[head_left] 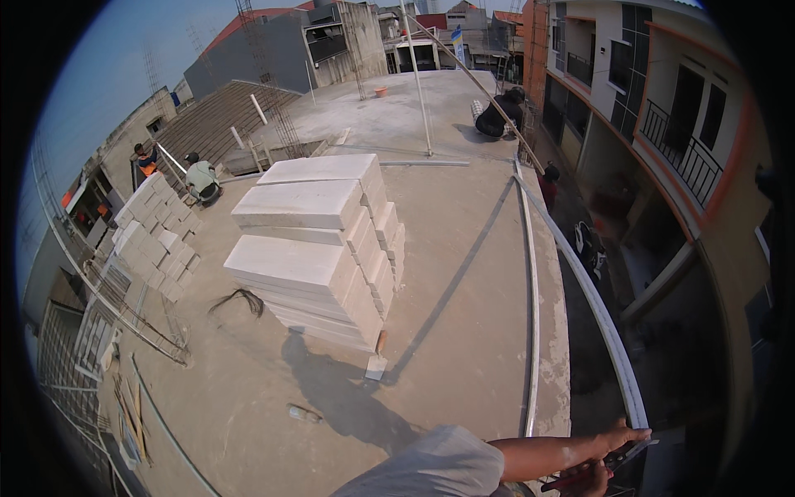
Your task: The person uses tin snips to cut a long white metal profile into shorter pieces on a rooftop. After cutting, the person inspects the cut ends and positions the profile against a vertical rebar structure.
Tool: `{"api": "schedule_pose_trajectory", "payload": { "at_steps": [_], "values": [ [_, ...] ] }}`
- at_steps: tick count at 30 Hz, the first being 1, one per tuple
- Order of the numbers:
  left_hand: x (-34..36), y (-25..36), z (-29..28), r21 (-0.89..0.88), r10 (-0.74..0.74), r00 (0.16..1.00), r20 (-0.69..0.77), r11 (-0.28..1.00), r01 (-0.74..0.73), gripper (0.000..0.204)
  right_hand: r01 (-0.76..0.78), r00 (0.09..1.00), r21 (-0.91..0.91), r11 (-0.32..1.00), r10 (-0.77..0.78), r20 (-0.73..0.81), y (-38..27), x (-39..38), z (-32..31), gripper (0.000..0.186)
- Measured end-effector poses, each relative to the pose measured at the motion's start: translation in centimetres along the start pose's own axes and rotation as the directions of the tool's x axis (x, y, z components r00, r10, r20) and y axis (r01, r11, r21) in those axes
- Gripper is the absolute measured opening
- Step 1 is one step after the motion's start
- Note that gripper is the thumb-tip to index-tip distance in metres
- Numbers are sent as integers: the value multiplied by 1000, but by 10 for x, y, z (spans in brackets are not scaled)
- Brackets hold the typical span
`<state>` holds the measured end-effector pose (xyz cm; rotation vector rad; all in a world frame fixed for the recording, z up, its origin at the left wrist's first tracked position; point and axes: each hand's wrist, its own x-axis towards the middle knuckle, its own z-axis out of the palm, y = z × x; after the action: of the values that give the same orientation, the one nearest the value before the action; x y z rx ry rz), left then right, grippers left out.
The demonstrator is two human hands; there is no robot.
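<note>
My left hand (619,437) is closed around the near end of a long, light metal channel (592,294) at the lower right. The channel stretches away along the roof edge and appears bent by the lens. Just below, my right hand (593,482) grips red-handled snips (565,480), partly hidden by my fingers. Their metal jaws lie close to the channel's end; whether they touch it I cannot tell. A grey sleeve covers my left upper arm, and the forearm is bare.
A second metal strip (532,331) lies along the roof edge, with a drop beyond. White blocks (298,265) are stacked mid-roof; more blocks (157,236) stand left. One person (497,116) crouches far right, another (201,178) far left. A pole (418,83) stands behind.
</note>
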<state>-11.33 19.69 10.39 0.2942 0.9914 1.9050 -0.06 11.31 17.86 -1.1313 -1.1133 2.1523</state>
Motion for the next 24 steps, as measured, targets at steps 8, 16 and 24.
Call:
{"api": "schedule_pose_trajectory", "payload": {
  "at_steps": [8,16,24],
  "values": [
    [-25,21,-9,-78,-167,984,62,982,172,30,-153,978,113,982,134,156,1,0,-16,22],
    [-40,67,-5,-230,-171,979,110,954,192,34,-253,869,-28,967,240,432,-26,-12,-36,42],
    [-46,99,-11,-237,-101,981,163,962,139,36,-130,759,-6,992,104,642,-21,-3,-34,50]
  ]
}}
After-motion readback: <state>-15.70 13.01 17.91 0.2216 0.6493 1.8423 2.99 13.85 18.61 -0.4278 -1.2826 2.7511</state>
